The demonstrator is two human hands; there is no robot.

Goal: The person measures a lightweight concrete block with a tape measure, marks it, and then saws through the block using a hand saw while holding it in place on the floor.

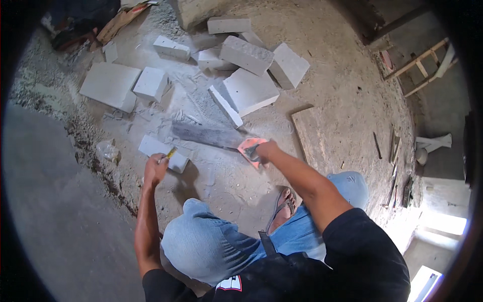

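My right hand (pixel 264 151) is closed round the orange handle of a hand saw (pixel 209 136). The saw's wide grey blade points left, low over the dusty ground, and looks a little blurred. Closed fingers of my left hand (pixel 155 169) hold a short yellow strip (pixel 171 152), like a tape measure's blade; its full shape is hidden. That hand is at the near left side of a white block (pixel 152 145), and the strip lies over the block's top. Whether my fingers touch the block I cannot tell.
Several white blocks (pixel 246 54) lie in a loose pile ahead, with a thin slab (pixel 225 106) leaning on one. A large flat block (pixel 110 83) lies far left. A wooden board (pixel 311 132) is on the right. My sandalled foot (pixel 283 209) stands near; a crumpled clear plastic bag (pixel 107 150) lies left.
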